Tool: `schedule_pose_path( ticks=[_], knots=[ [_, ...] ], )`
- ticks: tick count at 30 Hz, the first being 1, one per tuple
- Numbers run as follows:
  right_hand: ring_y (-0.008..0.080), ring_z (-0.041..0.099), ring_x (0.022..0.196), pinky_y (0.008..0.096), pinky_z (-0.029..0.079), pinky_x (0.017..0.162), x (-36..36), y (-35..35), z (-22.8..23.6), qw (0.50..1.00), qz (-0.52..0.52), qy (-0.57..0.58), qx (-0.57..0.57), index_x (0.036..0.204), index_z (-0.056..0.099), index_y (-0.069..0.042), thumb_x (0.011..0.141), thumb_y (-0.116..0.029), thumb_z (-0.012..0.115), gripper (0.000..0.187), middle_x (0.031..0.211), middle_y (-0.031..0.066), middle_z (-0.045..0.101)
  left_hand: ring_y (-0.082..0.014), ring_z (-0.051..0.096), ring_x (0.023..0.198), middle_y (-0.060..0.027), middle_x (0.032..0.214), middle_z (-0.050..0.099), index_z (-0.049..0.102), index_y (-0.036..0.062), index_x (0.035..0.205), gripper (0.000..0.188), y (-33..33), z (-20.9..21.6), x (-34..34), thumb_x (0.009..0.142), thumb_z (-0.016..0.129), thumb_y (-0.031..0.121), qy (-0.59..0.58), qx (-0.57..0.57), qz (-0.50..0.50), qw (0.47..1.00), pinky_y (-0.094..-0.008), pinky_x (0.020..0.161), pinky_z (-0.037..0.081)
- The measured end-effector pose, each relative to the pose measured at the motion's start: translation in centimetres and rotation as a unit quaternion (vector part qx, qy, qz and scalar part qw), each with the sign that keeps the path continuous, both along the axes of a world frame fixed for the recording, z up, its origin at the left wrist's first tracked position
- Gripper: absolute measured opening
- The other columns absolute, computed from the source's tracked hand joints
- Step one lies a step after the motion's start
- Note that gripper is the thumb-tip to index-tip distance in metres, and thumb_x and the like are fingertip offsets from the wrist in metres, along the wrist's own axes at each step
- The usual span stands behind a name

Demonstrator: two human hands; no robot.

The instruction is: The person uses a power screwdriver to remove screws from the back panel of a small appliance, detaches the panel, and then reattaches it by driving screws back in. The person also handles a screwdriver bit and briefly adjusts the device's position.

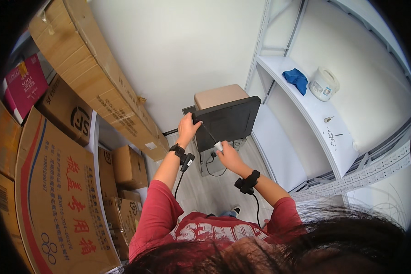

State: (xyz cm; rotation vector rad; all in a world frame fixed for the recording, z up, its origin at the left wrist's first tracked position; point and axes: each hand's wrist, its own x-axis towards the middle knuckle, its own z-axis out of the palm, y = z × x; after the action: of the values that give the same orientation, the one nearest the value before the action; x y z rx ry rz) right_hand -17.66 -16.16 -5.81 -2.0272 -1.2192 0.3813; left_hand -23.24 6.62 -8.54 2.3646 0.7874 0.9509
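Note:
A black rectangular panel (230, 119) with a raised rim stands tilted in front of me, on or against a beige-topped appliance (219, 97). My left hand (187, 129) is closed at the panel's upper left corner, thumb on the near face; whether a small part sits between its fingers is hidden. In my right hand (230, 157) is a screwdriver (218, 146), gripped by its white handle. Its thin dark shaft slants up and left across the panel toward my left fingers. The tip is too small to make out clearly.
Cardboard boxes (59, 196) crowd the left, with a tall carton (100, 82) against the wall. On the right, a white shelf (317, 123) carries a blue cloth (296, 81), a white round container (324, 84) and scattered screws (331, 137). A black cable (221, 174) hangs below the panel.

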Motion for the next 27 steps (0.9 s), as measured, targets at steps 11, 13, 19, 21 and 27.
schedule_pose_path(
  ticks=[11,13,19,21,27],
  knots=[
    [0.0472,0.057,0.084,0.0516,0.045,0.071,0.2,2.5,-1.6,1.000,-0.003,-0.005,0.013,0.098,0.043,0.004,0.086,-0.013,0.058,0.025,0.091,0.0294,0.058,-0.0380,0.058,0.077,-0.0163,0.080,0.058,0.047,0.0010,0.088,0.042,-0.3,-0.2,0.3,0.070,0.078,0.024,-0.005,0.006,0.006,1.000,-0.0447,0.065,0.046],
    [0.0463,0.057,0.084,0.0503,0.045,0.070,0.2,3.0,-1.6,1.000,0.002,-0.005,0.007,0.100,0.043,0.004,0.087,-0.016,0.056,0.027,0.090,0.0294,0.059,-0.0382,0.058,0.078,-0.0164,0.079,0.058,0.047,0.0012,0.088,0.043,-0.2,-0.3,0.2,0.070,0.078,0.025,-0.004,0.002,0.006,1.000,-0.0448,0.065,0.046],
    [0.0468,0.057,0.083,0.0506,0.045,0.070,0.6,3.7,-2.2,0.999,-0.020,-0.009,-0.024,0.099,0.041,0.004,0.088,-0.016,0.054,0.026,0.087,0.0295,0.059,-0.0389,0.058,0.078,-0.0175,0.079,0.059,0.045,0.0015,0.090,0.044,-0.6,0.2,0.4,0.070,0.078,0.025,0.006,-0.014,0.006,1.000,-0.0457,0.065,0.046],
    [0.0472,0.058,0.083,0.0508,0.046,0.070,0.6,3.7,-2.1,0.999,-0.018,-0.019,-0.019,0.098,0.041,0.004,0.088,-0.016,0.054,0.026,0.086,0.0297,0.059,-0.0394,0.059,0.078,-0.0181,0.079,0.059,0.044,0.0018,0.090,0.045,-0.6,0.0,0.2,0.071,0.078,0.025,0.008,-0.016,0.006,1.000,-0.0460,0.064,0.046],
    [0.0486,0.059,0.080,0.0524,0.048,0.067,0.2,3.9,0.1,0.998,-0.021,0.019,-0.049,0.094,0.042,0.006,0.088,-0.013,0.056,0.024,0.087,0.0322,0.060,-0.0410,0.059,0.075,-0.0188,0.076,0.060,0.041,0.0027,0.091,0.046,-0.3,-0.1,0.3,0.073,0.076,0.026,0.022,-0.038,-0.002,0.999,-0.0471,0.060,0.046]
  ],
)
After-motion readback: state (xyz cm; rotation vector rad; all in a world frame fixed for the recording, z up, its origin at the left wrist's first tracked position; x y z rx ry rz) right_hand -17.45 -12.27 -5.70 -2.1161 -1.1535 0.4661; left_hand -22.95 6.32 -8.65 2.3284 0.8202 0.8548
